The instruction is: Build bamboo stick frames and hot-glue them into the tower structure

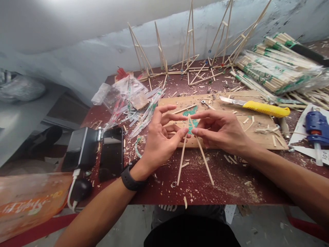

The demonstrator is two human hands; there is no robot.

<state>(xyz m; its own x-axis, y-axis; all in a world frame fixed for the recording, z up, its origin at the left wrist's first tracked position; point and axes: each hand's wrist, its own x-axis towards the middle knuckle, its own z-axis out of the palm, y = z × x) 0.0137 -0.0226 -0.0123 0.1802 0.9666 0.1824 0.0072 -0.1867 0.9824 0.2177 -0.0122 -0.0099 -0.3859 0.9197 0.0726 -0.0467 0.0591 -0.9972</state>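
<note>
Both hands meet above a dark red table. My left hand, with a black band on the wrist, pinches the left leg of a thin A-shaped frame of bamboo sticks between thumb and forefinger. My right hand pinches the same frame from the right, near its joined top. The frame's two legs spread down toward me over the table. Under the hands lies a wooden board with a green mark.
A yellow-handled knife lies on the board; a blue glue gun sits at right. Bundles of bamboo sticks are stacked at back right, finished stick frames lean on the wall. A phone, a black box and plastic wrappers lie left.
</note>
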